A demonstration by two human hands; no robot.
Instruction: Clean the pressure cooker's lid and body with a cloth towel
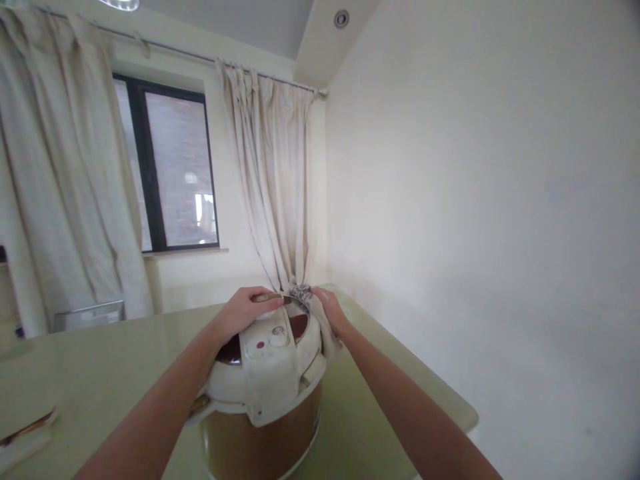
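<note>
My left hand (247,311) lay flat and open on the far left of the lid (270,353) of the pressure cooker (260,427), fingers spread over the rim. The cooker stood on the pale green table (100,373), just below and between both hands. My right hand (330,310) was closed on a cloth (313,308), pressing it against the lid's far right edge.

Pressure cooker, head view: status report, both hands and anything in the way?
Left hand flat on pressure cooker lid. Right hand presses cloth against lid's far edge. Curtain hangs close behind.
</note>
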